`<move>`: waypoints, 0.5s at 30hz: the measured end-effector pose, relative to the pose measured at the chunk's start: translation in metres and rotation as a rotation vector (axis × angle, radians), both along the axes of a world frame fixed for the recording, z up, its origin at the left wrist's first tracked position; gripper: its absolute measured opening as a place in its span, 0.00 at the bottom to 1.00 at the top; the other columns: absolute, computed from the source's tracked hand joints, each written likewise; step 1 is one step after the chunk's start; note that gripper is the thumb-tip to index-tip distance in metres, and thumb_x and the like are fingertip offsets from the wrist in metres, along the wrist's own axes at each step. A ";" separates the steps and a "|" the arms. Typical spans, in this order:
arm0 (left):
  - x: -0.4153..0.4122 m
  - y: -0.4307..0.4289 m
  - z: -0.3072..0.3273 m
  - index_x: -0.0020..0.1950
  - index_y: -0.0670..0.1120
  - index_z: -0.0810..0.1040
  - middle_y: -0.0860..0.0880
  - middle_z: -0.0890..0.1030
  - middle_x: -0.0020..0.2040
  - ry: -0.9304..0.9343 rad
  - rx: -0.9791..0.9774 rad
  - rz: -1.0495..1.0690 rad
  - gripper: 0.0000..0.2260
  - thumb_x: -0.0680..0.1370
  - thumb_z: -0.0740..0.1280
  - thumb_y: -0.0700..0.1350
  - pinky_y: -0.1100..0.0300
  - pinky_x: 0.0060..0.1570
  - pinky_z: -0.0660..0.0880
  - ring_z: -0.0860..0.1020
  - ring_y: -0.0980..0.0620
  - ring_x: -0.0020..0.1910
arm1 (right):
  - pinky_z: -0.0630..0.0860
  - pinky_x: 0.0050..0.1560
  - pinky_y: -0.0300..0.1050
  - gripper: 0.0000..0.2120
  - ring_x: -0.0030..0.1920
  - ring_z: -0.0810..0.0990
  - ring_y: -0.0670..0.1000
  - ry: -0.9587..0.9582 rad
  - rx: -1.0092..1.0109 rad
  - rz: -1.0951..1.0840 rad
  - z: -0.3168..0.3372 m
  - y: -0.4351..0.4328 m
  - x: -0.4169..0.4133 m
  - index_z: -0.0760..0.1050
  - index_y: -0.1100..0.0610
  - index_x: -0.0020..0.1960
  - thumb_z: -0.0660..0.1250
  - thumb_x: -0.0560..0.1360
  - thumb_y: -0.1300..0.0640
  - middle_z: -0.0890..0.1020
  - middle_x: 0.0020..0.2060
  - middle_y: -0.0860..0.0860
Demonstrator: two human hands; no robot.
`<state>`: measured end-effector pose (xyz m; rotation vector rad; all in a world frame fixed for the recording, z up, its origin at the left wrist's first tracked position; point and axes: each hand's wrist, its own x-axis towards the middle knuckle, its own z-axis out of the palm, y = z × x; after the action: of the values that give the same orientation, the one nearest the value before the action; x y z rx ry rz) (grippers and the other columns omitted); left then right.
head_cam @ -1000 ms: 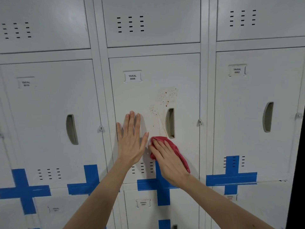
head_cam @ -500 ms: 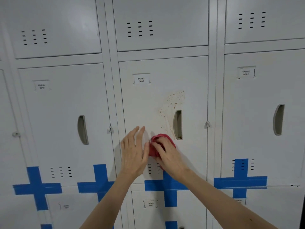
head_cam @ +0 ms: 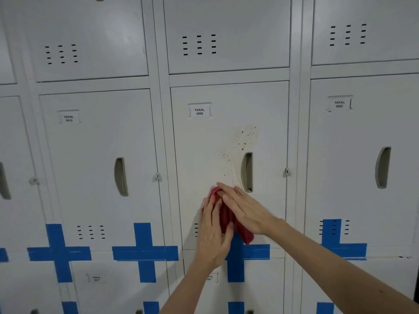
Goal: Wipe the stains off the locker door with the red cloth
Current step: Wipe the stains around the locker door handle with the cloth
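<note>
The white locker door labelled YAKAL 0006 carries reddish-brown speckled stains above and left of its recessed handle. A red cloth is pressed against the door just below the stains. My right hand lies flat over the cloth's right side. My left hand touches the cloth's left edge, fingers curled against it. Most of the cloth is hidden between the two hands; a corner hangs out below my right wrist.
Neighbouring locker doors stand shut on both sides, each with a recessed handle. Blue tape crosses run along the lower row. A latch tab sticks out right of the stained door.
My left hand has moved right from flat on the door onto the cloth. My right hand and the cloth have stayed just below the handle. The camera has shifted left.
</note>
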<state>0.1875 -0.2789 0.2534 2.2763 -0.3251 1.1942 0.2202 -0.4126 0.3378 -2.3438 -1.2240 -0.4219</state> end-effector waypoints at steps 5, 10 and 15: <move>0.014 0.000 0.003 0.79 0.47 0.47 0.42 0.46 0.79 0.107 0.242 0.260 0.34 0.79 0.59 0.57 0.44 0.74 0.49 0.45 0.43 0.78 | 0.43 0.76 0.44 0.25 0.75 0.52 0.43 -0.053 0.125 -0.038 0.015 -0.005 -0.021 0.50 0.43 0.77 0.40 0.81 0.41 0.60 0.75 0.43; 0.020 0.015 0.021 0.76 0.38 0.56 0.38 0.53 0.77 0.124 0.603 0.403 0.48 0.65 0.77 0.54 0.38 0.73 0.44 0.55 0.37 0.75 | 0.37 0.76 0.51 0.31 0.76 0.38 0.44 -0.344 0.078 -0.380 0.027 -0.043 0.005 0.40 0.50 0.77 0.34 0.78 0.39 0.40 0.77 0.47; 0.018 0.032 0.042 0.78 0.47 0.50 0.39 0.52 0.76 0.136 0.624 0.400 0.62 0.53 0.82 0.58 0.37 0.69 0.59 0.56 0.33 0.74 | 0.33 0.75 0.49 0.33 0.75 0.32 0.45 -0.328 -0.007 -0.470 0.031 -0.065 0.028 0.32 0.49 0.76 0.31 0.75 0.35 0.32 0.75 0.46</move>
<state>0.2051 -0.2466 0.2950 3.0610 -0.2135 1.2375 0.2482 -0.4778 0.3684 -2.6339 -0.7844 -0.9895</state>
